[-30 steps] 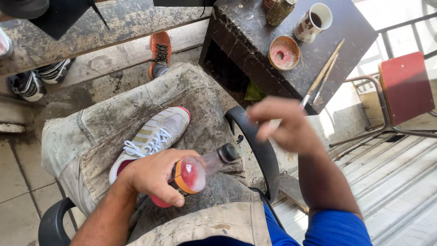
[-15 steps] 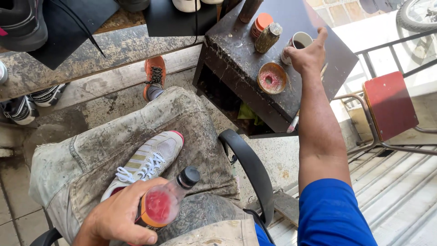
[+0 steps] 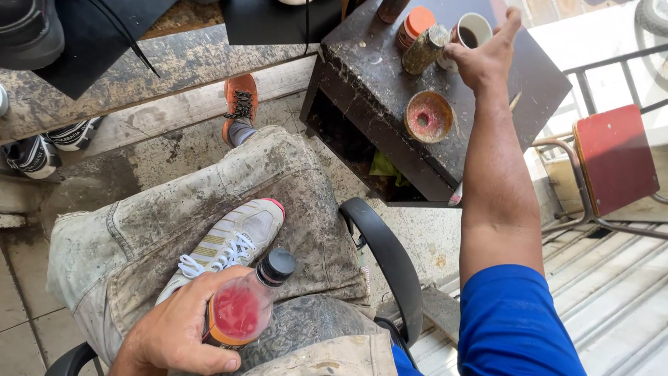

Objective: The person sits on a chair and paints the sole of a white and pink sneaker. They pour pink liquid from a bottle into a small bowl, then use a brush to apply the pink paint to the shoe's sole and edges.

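A small capped bottle (image 3: 245, 310) of red liquid is gripped in the left hand (image 3: 182, 333), fingers wrapped round it, low over the lap beside a white sneaker (image 3: 226, 241) resting on the thigh. The right hand (image 3: 483, 57) is stretched out over the dark side table (image 3: 536, 90), fingers loosely spread, at a white cup (image 3: 473, 29); whether the cup is touched cannot be told. A reach toward the cup seems to be in hand. A steady closing on it would be called for, clear of the jar (image 3: 424, 49) and the round dish (image 3: 428, 116).
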